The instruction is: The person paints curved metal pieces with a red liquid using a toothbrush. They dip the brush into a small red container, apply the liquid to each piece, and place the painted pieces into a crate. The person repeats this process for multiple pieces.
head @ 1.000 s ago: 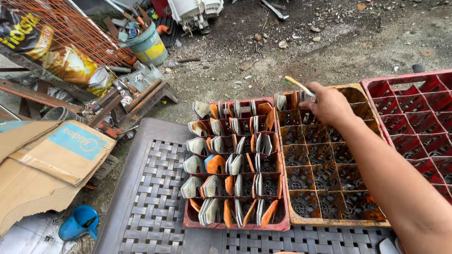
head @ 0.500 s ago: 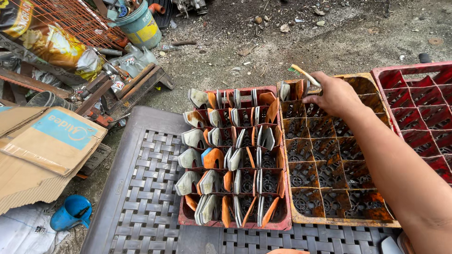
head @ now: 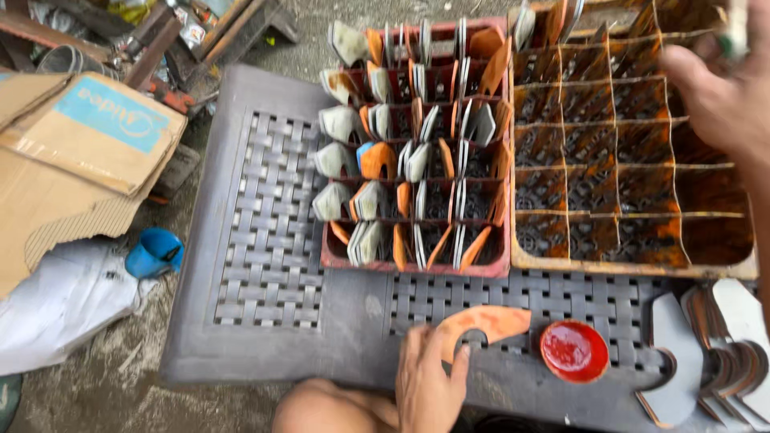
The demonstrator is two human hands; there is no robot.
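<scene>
Orange-painted curved cut-out piece (head: pixel 481 322) flat on grey woven-pattern worktop (head: pixel 273 240), pinned under left hand (head: pixel 427 383) fingertips beside red paint dish (head: pixel 574 350); right hand (head: pixel 718 88), blurred, loosely curled over orange divided crate (head: pixel 634 160), grip unclear.

Orange curved cutout piece (head: pixel 481 325) lies flat on the grey woven-pattern table (head: pixel 273 240)

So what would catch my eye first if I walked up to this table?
Probably the red crate mid-table, its cells stuffed with grey and orange cut-out pieces. Beside it sits an orange-stained divided tray, mostly empty. Near the front edge, the left hand touches an orange curved piece next to a small red dish.
</scene>
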